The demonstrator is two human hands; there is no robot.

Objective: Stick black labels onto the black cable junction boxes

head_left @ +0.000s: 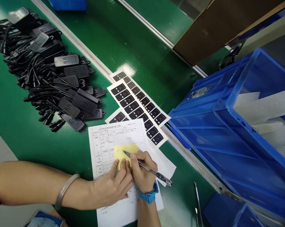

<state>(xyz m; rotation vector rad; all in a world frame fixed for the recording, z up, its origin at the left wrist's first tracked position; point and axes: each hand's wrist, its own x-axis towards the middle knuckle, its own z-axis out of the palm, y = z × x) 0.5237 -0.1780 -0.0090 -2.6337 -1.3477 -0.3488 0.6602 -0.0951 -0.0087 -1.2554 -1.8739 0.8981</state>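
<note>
Two hands [114, 186] [144, 171] together at note [131, 148]

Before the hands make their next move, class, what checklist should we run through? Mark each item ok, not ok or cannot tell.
1. Pen secure in the right hand's grip: ok.
2. Left hand's fingers resting on the yellow note: ok.
3. Yellow note lying on the printed form: ok.
4. Printed form clear of the black-patterned sheets: not ok, it overlaps them.
5. Pen tip touching the note: cannot tell.
6. Note's handwriting readable: cannot tell, too small.
</note>
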